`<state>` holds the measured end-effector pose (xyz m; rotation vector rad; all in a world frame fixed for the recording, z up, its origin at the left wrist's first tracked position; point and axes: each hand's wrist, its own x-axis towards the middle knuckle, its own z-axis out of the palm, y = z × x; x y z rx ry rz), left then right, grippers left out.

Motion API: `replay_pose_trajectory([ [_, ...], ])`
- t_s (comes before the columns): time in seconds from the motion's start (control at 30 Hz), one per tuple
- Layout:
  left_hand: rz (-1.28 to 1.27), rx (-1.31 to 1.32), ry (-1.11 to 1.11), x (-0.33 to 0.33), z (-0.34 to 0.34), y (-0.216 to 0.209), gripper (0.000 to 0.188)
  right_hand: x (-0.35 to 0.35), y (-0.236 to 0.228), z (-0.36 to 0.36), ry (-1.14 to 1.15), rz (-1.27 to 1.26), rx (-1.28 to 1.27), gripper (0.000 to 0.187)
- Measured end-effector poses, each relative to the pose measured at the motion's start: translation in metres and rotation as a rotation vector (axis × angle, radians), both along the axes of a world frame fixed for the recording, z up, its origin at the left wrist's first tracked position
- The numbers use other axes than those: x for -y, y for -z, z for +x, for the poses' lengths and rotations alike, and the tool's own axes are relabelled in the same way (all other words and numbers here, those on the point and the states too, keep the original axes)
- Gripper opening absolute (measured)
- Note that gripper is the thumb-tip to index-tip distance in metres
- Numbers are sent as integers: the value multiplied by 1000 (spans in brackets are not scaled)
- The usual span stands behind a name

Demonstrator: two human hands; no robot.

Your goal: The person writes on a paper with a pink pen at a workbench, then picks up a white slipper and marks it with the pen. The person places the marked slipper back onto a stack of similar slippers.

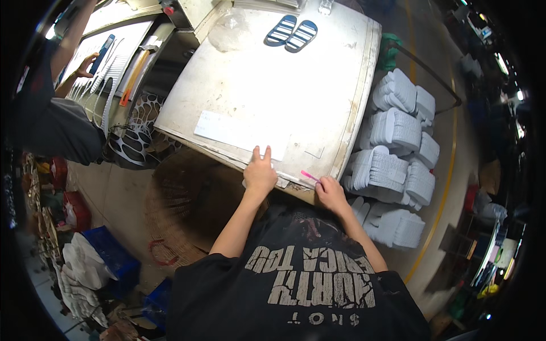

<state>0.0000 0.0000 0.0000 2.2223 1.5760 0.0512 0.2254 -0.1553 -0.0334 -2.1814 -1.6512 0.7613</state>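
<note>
My left hand rests at the near edge of the white table, index and middle fingers stretched forward onto a white sheet. Faint handwriting shows at that sheet's far left end. A little to the right, my right hand is closed around a thin pink pen-like stick, its pink end pointing left over the tabletop. Small pale scraps lie by the edge between my hands. Toward the far side sits a pair of blue-and-white striped slide sandals.
A clear plastic bag and a small glass jar lie on the table. Grey sole stacks stand at right. At left, another person's hand reaches over white cut-outs beside an orange-handled tool. A wicker basket sits below.
</note>
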Motion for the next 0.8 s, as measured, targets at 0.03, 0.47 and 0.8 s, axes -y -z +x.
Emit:
replay_pose_trajectory([
  [0.03,21,8,47,3,3,0,75,1,-1,-1,10,7,-6,24],
  [0.47,302,289,126,13,-15,23,62,-11,-35,-23,-25,-91,193,31],
  [0.8,315,333,126,12,-7,36,78,-28,-41,-31,50,-282,184,65],
])
